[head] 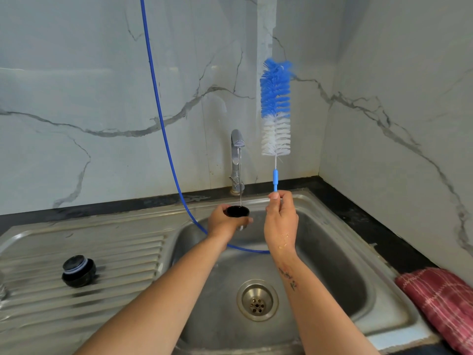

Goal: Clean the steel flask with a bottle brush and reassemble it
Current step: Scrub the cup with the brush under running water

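The left hand [225,224] curls around the dark-mouthed steel flask [238,211] under the chrome tap's [237,160] thin stream. The right hand [280,219] pinches the blue-and-white bottle brush [276,108] upright by its handle tip; so slight a pinch could let it topple.

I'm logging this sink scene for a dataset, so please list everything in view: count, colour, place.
Steel flask with black mouth: one, in left hand's grip under the tap stream.
Blue-and-white bottle brush: one, held upright above the basin.
Black flask lid: one, on the ribbed drainboard.
Chrome tap: one, running, behind the basin.
Steel sink: one, drain at centre.
Blue hose: one, from wall into basin.
Red patterned cloth: one, right counter.
Left hand: holds flask.
Right hand: pinches brush handle.
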Demonstrator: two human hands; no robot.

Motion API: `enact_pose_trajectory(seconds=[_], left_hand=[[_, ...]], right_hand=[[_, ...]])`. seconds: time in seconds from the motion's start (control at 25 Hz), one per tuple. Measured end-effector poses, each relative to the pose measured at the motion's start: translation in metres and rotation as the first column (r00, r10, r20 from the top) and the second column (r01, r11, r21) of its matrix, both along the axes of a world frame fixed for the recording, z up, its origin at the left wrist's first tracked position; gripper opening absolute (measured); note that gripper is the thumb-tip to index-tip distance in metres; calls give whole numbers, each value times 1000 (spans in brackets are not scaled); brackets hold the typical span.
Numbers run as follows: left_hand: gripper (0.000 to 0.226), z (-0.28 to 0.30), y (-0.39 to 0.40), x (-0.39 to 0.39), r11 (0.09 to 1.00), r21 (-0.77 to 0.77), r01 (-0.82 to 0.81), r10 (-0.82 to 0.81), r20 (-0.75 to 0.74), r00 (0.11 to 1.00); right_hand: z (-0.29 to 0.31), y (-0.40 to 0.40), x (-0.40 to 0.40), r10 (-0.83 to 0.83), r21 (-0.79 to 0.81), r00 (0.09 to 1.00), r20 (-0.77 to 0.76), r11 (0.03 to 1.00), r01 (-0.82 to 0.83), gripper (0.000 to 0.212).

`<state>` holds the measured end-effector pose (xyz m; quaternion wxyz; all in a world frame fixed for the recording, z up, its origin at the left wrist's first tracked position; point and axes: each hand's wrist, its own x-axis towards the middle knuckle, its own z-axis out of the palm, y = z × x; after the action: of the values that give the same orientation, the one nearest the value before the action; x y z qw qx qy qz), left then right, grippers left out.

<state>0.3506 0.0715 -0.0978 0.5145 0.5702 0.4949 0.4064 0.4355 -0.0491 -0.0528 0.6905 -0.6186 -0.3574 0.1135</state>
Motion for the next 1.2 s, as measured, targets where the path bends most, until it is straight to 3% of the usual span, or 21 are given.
enact_pose_trajectory(seconds=[0.08,0.24,0.4,0.56,1.12,1.2], left_hand=[[57,-3,1,0,997,83,-8,16,-97,995],[60,-3,-10,6,996,84,11,-1,-117,993],[66,-8,-13,8,1000,-3,-8,8,-46,999],[66,-8,-13,8,998,-1,58,-58,-88,994],[48,-5,-18,9,998,-38,-41,41,2,999],[54,0,-20,8,999,-33,-20,20,0,1000]], right_hand=[[0,1,1,-5,-7,1000,-4,1000,5,20],[1,-1,0,-9,9,1000,-15,1000,10,21],[1,0,2,-12,3,1000,-13,1000,12,21],[-1,2,3,-18,-14,999,-30,1000,17,18],[-4,6,4,-41,-51,995,-90,998,36,17],[-4,7,4,-46,-62,995,-86,997,40,17]])
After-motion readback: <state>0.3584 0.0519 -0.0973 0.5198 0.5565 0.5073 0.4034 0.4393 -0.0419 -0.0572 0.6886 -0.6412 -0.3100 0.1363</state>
